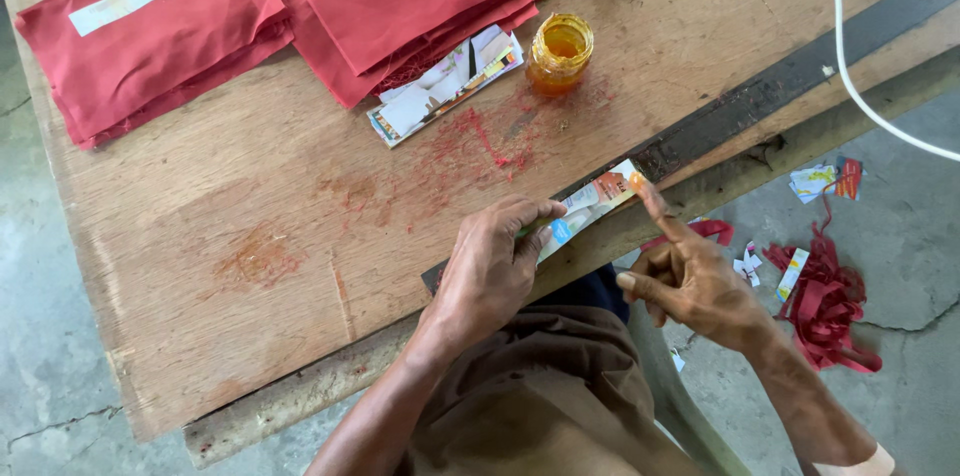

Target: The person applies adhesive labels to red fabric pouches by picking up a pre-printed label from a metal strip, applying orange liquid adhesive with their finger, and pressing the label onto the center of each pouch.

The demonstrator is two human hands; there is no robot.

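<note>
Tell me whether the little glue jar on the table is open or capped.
Open. The small orange jar stands upright on the wooden table with no lid on it; its round mouth is bare and orange contents show inside.

Head cam — steep down, close

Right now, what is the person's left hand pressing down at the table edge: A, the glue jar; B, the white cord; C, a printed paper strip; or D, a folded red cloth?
C: the left hand pins a printed paper strip at the table edge, while the right hand touches the strip's end with one fingertip.
</note>
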